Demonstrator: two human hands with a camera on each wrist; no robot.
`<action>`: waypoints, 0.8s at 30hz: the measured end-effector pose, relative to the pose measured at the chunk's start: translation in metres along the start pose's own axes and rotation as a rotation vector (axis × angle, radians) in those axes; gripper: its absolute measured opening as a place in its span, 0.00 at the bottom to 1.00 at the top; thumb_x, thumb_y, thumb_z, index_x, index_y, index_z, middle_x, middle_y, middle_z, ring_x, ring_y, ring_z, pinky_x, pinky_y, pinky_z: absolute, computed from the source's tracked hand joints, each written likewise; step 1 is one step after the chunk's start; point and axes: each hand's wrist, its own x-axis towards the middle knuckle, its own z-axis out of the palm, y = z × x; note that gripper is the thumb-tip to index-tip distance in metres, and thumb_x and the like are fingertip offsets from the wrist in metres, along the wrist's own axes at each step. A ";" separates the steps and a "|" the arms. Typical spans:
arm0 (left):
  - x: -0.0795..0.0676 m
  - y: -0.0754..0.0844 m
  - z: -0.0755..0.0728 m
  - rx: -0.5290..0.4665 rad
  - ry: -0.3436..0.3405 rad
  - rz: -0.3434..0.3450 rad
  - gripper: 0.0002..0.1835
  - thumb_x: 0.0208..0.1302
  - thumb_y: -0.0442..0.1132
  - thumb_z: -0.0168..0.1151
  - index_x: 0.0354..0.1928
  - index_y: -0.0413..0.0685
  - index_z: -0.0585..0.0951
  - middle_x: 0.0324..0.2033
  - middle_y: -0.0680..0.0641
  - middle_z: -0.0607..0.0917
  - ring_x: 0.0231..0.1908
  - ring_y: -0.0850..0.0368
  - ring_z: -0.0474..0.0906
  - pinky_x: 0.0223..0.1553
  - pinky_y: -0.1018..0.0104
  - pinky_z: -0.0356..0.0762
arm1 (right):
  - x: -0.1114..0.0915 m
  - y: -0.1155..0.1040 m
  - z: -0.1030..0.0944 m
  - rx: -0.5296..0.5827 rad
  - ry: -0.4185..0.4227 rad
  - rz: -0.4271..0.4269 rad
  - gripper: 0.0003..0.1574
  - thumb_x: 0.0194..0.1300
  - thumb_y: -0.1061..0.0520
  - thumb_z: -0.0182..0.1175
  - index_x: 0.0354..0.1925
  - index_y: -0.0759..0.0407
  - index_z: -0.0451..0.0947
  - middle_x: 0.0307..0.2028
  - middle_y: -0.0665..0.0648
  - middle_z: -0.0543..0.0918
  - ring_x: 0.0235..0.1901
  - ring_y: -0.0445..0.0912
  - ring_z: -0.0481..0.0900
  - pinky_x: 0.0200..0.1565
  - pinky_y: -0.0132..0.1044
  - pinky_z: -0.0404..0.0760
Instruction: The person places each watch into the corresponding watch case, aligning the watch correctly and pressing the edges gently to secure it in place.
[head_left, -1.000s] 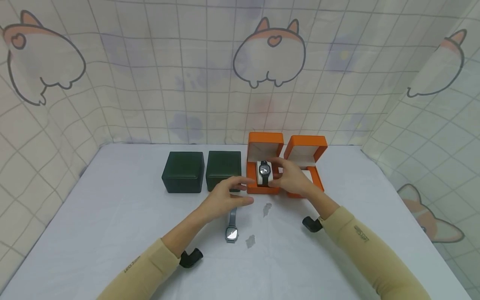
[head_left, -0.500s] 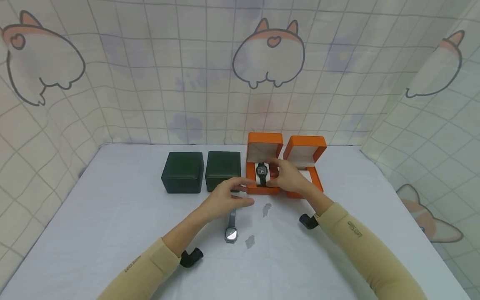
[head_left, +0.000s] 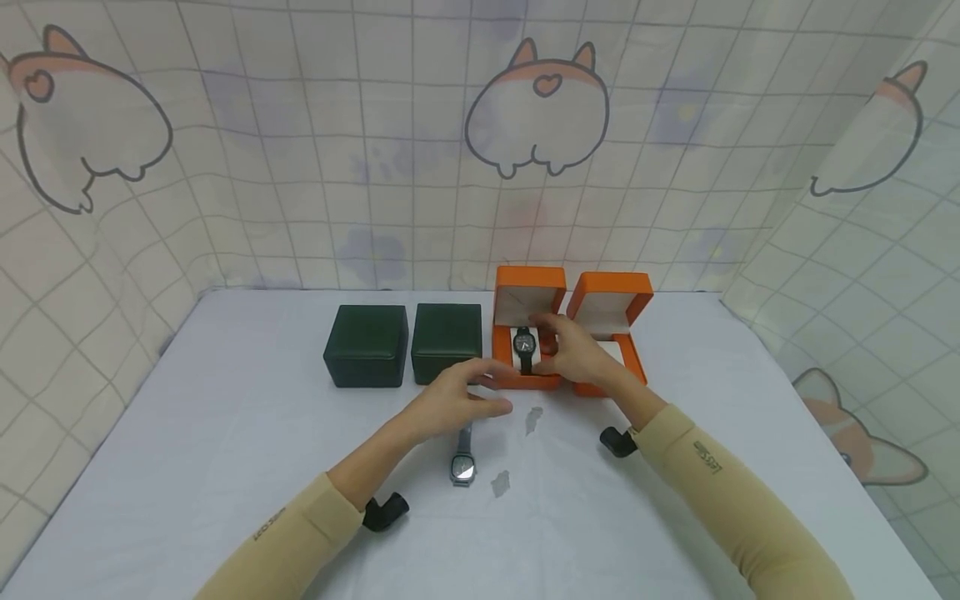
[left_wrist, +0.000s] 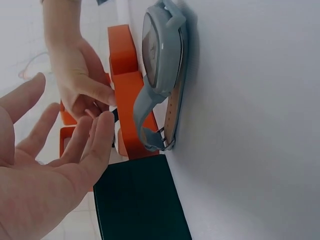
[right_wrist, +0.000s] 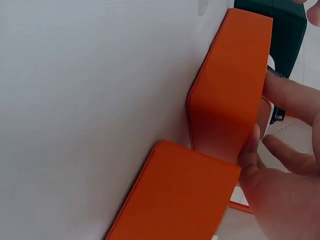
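In the head view, a black wristwatch (head_left: pixel 524 343) on a white cushion sits inside the left orange watch box (head_left: pixel 530 287), whose lid stands up. My right hand (head_left: pixel 581 357) holds the watch's cushion by its right side, index finger near the top end and thumb near the bottom. Part of the cushion is hidden by these fingers. My left hand (head_left: pixel 456 402), fingers spread and nearly straight, hovers at the box's front left and holds nothing. Below it a grey-blue wristwatch (head_left: pixel 462 468) lies on the table, seen closer, with its strap buckled, in the left wrist view.
Two closed dark green boxes (head_left: pixel 367 343) stand side by side to the left. A second orange box (head_left: pixel 611 287), lid raised, with something white inside, stands just right of the first. Grey patches (head_left: pixel 500 483) mark the white tablecloth. A patterned curtain (head_left: pixel 420 150) rises behind.
The right hand and the black watch shifted slightly left, and the watch now sits straighter in the box. In the last half second hardly anything moved; the left hand edged slightly right.
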 end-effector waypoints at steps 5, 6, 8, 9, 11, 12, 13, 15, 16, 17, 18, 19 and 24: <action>0.004 0.000 0.000 0.066 -0.008 0.019 0.23 0.70 0.41 0.69 0.64 0.49 0.80 0.60 0.49 0.81 0.60 0.46 0.76 0.57 0.55 0.79 | -0.003 0.001 -0.003 0.020 0.004 -0.005 0.49 0.59 0.65 0.75 0.73 0.64 0.64 0.62 0.65 0.75 0.59 0.59 0.72 0.63 0.54 0.76; 0.005 0.001 -0.001 0.077 -0.006 0.028 0.22 0.70 0.41 0.69 0.64 0.49 0.80 0.59 0.48 0.81 0.59 0.46 0.76 0.57 0.56 0.79 | -0.004 0.001 -0.004 0.020 0.005 -0.006 0.48 0.59 0.64 0.75 0.73 0.64 0.64 0.62 0.65 0.75 0.60 0.59 0.72 0.62 0.54 0.76; 0.007 0.001 -0.003 0.089 -0.004 0.044 0.22 0.70 0.40 0.69 0.64 0.48 0.80 0.60 0.47 0.81 0.59 0.46 0.77 0.57 0.56 0.80 | -0.006 -0.001 -0.006 0.008 0.009 -0.009 0.47 0.60 0.62 0.75 0.72 0.64 0.65 0.63 0.65 0.75 0.61 0.59 0.73 0.62 0.54 0.76; 0.008 0.002 -0.004 0.083 -0.006 0.053 0.22 0.70 0.39 0.69 0.64 0.46 0.80 0.60 0.46 0.81 0.58 0.45 0.77 0.57 0.56 0.80 | -0.007 -0.002 -0.007 0.007 0.010 -0.009 0.47 0.60 0.62 0.75 0.72 0.63 0.66 0.63 0.64 0.75 0.61 0.59 0.73 0.62 0.54 0.77; 0.011 0.002 -0.006 0.077 -0.008 0.063 0.22 0.70 0.39 0.69 0.64 0.46 0.80 0.60 0.44 0.81 0.58 0.44 0.77 0.58 0.56 0.80 | -0.010 -0.004 -0.010 0.003 0.008 -0.013 0.46 0.61 0.61 0.75 0.72 0.63 0.66 0.63 0.64 0.76 0.61 0.58 0.74 0.62 0.53 0.77; 0.012 0.002 -0.008 0.079 -0.006 0.066 0.22 0.70 0.39 0.69 0.63 0.46 0.80 0.60 0.44 0.81 0.58 0.44 0.77 0.58 0.56 0.80 | -0.012 -0.006 -0.012 0.002 0.005 -0.018 0.45 0.61 0.62 0.75 0.72 0.62 0.67 0.63 0.63 0.76 0.61 0.58 0.74 0.61 0.53 0.77; 0.013 0.002 -0.009 0.084 -0.002 0.070 0.22 0.70 0.39 0.69 0.63 0.47 0.80 0.60 0.44 0.81 0.58 0.45 0.77 0.58 0.56 0.79 | -0.013 -0.007 -0.014 -0.002 0.002 -0.025 0.45 0.61 0.62 0.75 0.72 0.62 0.67 0.63 0.63 0.77 0.61 0.59 0.75 0.61 0.53 0.78; 0.015 0.003 -0.012 0.098 0.008 0.076 0.21 0.70 0.40 0.69 0.63 0.48 0.80 0.60 0.45 0.81 0.58 0.46 0.77 0.58 0.56 0.79 | -0.017 -0.011 -0.018 -0.012 -0.003 -0.045 0.43 0.61 0.63 0.74 0.71 0.62 0.68 0.62 0.64 0.77 0.60 0.59 0.76 0.60 0.53 0.79; 0.017 0.004 -0.014 0.108 0.015 0.079 0.21 0.70 0.41 0.68 0.63 0.48 0.80 0.60 0.46 0.81 0.58 0.47 0.77 0.58 0.55 0.79 | -0.019 -0.013 -0.021 -0.028 -0.001 -0.057 0.42 0.62 0.64 0.73 0.71 0.63 0.69 0.61 0.64 0.78 0.59 0.59 0.76 0.59 0.54 0.79; 0.018 0.004 -0.016 0.118 0.025 0.076 0.21 0.71 0.42 0.68 0.63 0.48 0.80 0.60 0.47 0.81 0.58 0.49 0.77 0.58 0.56 0.79 | -0.021 -0.015 -0.024 -0.042 0.003 -0.068 0.40 0.62 0.64 0.73 0.70 0.62 0.70 0.61 0.63 0.79 0.58 0.59 0.77 0.58 0.54 0.80; 0.020 0.006 -0.018 0.127 0.036 0.075 0.21 0.71 0.42 0.68 0.63 0.48 0.80 0.60 0.48 0.81 0.58 0.50 0.77 0.57 0.55 0.79 | -0.022 -0.018 -0.026 -0.057 0.009 -0.082 0.39 0.62 0.65 0.72 0.69 0.63 0.71 0.60 0.63 0.80 0.57 0.58 0.78 0.57 0.54 0.80; 0.021 0.007 -0.020 0.137 0.050 0.073 0.21 0.71 0.42 0.68 0.63 0.48 0.80 0.60 0.49 0.81 0.58 0.51 0.77 0.57 0.56 0.80 | -0.024 -0.020 -0.029 -0.072 0.017 -0.100 0.36 0.63 0.65 0.71 0.68 0.63 0.72 0.58 0.63 0.80 0.55 0.58 0.79 0.56 0.54 0.81; 0.029 0.013 -0.031 0.140 0.140 0.073 0.19 0.71 0.40 0.68 0.62 0.47 0.81 0.58 0.49 0.82 0.56 0.53 0.78 0.53 0.58 0.82 | -0.024 -0.032 -0.036 -0.121 0.108 -0.173 0.24 0.68 0.64 0.67 0.61 0.62 0.77 0.50 0.61 0.84 0.48 0.53 0.83 0.51 0.50 0.84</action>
